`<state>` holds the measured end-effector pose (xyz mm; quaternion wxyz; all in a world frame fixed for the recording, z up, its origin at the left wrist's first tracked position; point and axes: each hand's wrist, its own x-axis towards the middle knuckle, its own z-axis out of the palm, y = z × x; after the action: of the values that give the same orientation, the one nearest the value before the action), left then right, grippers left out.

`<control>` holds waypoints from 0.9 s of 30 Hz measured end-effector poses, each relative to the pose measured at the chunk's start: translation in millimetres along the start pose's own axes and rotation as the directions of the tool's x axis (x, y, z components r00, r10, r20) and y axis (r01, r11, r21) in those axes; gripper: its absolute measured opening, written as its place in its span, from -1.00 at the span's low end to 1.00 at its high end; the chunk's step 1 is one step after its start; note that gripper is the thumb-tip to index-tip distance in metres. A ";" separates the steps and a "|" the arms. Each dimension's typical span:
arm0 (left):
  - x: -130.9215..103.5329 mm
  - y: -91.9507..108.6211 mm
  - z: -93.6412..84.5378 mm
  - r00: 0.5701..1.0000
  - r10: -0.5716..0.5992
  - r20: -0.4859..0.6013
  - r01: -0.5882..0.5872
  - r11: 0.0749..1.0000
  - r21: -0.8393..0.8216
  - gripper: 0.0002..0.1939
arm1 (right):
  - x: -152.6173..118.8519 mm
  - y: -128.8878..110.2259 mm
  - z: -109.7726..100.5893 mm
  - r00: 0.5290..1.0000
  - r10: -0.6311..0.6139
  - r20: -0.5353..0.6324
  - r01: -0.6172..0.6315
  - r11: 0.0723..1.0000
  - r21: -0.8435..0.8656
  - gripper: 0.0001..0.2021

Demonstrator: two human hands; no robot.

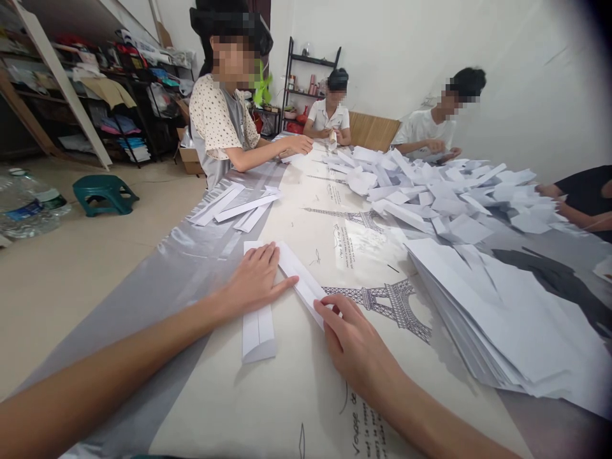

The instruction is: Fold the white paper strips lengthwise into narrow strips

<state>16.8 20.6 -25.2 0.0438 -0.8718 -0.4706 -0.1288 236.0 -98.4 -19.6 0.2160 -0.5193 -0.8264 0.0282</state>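
My left hand (261, 271) lies flat with its thumb spread, pressing on folded white paper. Under its fingers a folded paper strip (258, 338) points toward me, its near end slightly raised. A second folded paper strip (301, 271) runs diagonally from beside the left fingertips to my right hand (354, 338). The right thumb and fingers pinch this diagonal strip near its close end. Whether the two strips are joined beneath my left hand cannot be seen. Beyond my left hand lie several finished-looking narrow paper strips (248, 207).
A thick stack of white paper sheets (502, 312) sits on the right. Behind it spreads a heap of folded paper (444, 185). Co-workers sit or stand around the printed tablecloth (224, 408). A green stool (104, 193) and large plastic bottles (29, 204) are on the floor left.
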 end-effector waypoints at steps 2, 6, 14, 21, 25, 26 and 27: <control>0.0 -0.2 0.4 1.000 0.005 -0.004 -0.005 1.000 -0.007 -0.17 | -0.3 0.7 0.8 1.000 -0.021 0.008 0.021 0.998 -0.055 -0.56; 0.0 -0.6 1.4 1.000 0.011 0.016 -0.011 1.000 0.015 -0.14 | -1.2 -1.3 1.4 0.997 -0.070 0.029 0.073 0.984 -0.162 -0.54; 1.6 -2.4 3.6 1.000 0.014 0.001 -0.014 1.000 -0.003 -0.12 | -1.6 -7.6 1.2 0.991 -0.122 0.060 0.135 0.944 -0.302 -0.51; 2.4 -1.3 1.0 1.000 0.018 0.001 -0.018 1.000 0.016 -0.10 | 0.5 -7.5 -3.1 0.986 -0.139 0.087 0.160 0.936 -0.315 -0.50; 2.2 -0.4 -2.5 0.999 0.023 0.038 -0.025 0.998 0.064 -0.11 | 2.4 -9.8 -5.9 0.979 -0.168 0.117 0.196 0.933 -0.303 -0.55; 2.2 -0.1 -3.0 0.999 0.022 0.047 -0.026 0.997 0.069 -0.11 | 2.8 -10.3 -6.2 0.978 -0.170 0.123 0.200 0.932 -0.301 -0.56; 2.2 0.4 -3.3 0.998 0.020 0.052 -0.024 0.997 0.069 -0.11 | 3.1 -10.8 -6.4 0.977 -0.170 0.127 0.202 0.932 -0.301 -0.56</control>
<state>17.7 21.5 -21.4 0.0637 -0.8779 -0.4661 -0.0896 228.2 -101.8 -9.9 0.0917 -0.4642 -0.8756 -0.0975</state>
